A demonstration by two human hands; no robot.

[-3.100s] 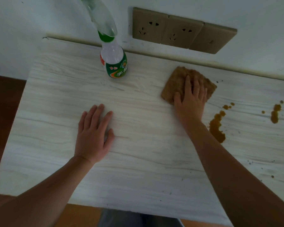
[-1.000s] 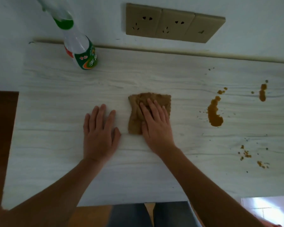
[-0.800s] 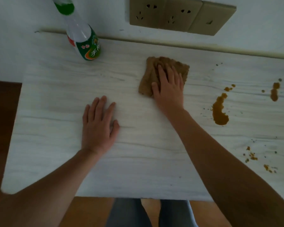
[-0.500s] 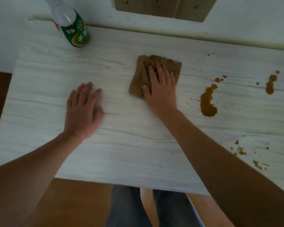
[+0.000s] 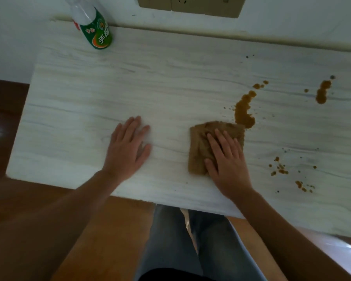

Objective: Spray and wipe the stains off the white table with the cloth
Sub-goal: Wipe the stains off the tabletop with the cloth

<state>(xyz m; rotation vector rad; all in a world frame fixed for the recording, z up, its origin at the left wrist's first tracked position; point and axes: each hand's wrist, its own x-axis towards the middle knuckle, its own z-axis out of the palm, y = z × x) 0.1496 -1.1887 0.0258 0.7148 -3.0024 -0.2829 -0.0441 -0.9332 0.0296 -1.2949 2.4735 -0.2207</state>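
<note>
Right hand: I see the right hand [image 5: 228, 165] lying flat on the brown, square, nubbly fabric cloth [image 5: 199, 151]. Its 4 fingers [image 5: 217, 142] are straight and close together, with the thumb out to the left. It presses the cloth and pinches nothing.
Left hand: the left hand [image 5: 127, 149] lies palm down on the bare top. Its fingers [image 5: 130, 126] are straight and slightly spread, and they hold nothing.
Cloth: it lies on the white, wood-grained table [image 5: 89, 94], under the right fingers. Its far edge shows past the fingertips, and a bare strip shows left of the thumb.
Large stain: the long orange-brown stain [image 5: 244, 113] sits just beyond and to the right of the right fingertips. Its near end reaches the cloth's far right corner, but I cannot tell whether they touch.
Other stains: 1 smaller orange-brown blot [image 5: 323, 92] lies far right of the fingers. The scattered orange-brown specks [image 5: 280, 169] lie right of the right wrist.
Spray bottle: the clear plastic spray bottle with a green label [image 5: 95, 31] stands well beyond the left fingertips, at the table's far edge by the wall.
Wall: the beige socket plates [image 5: 190, 5] are above the far edge.
</note>
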